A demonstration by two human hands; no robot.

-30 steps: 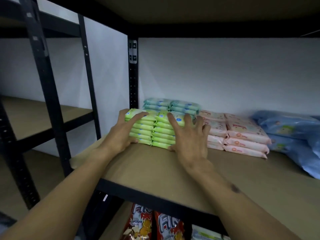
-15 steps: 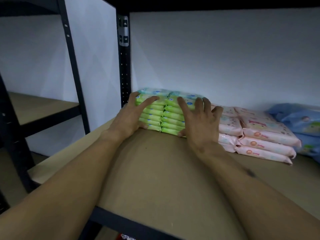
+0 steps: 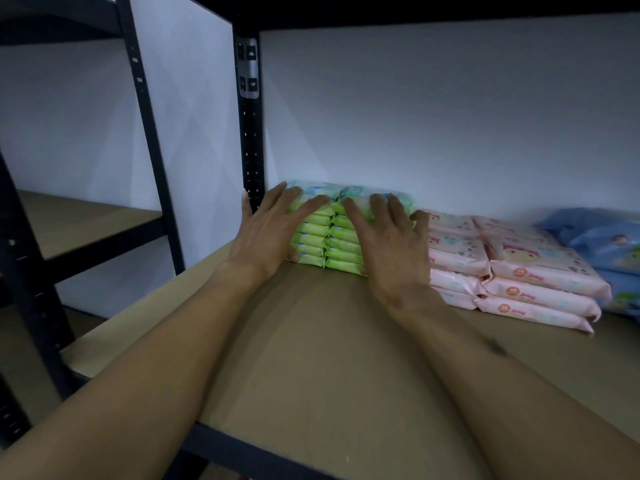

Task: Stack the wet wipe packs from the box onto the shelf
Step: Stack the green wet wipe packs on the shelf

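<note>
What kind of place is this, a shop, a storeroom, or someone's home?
Probably a storeroom or shop stockroom. Black slotted metal uprights carry bare board shelves, and goods sit in bulk: stacked green wet wipe packs with left hand and right hand on them, pink packs alongside, blue packs further right.

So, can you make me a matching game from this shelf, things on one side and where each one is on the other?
Things:
1. green packs
2. pink packs
3. blue packs
4. post

Places:
A. far right
B. touched by the left hand and right hand
C. between the green and the blue
D. upright at the back left

Pairs: 1-B, 2-C, 3-A, 4-D
</note>
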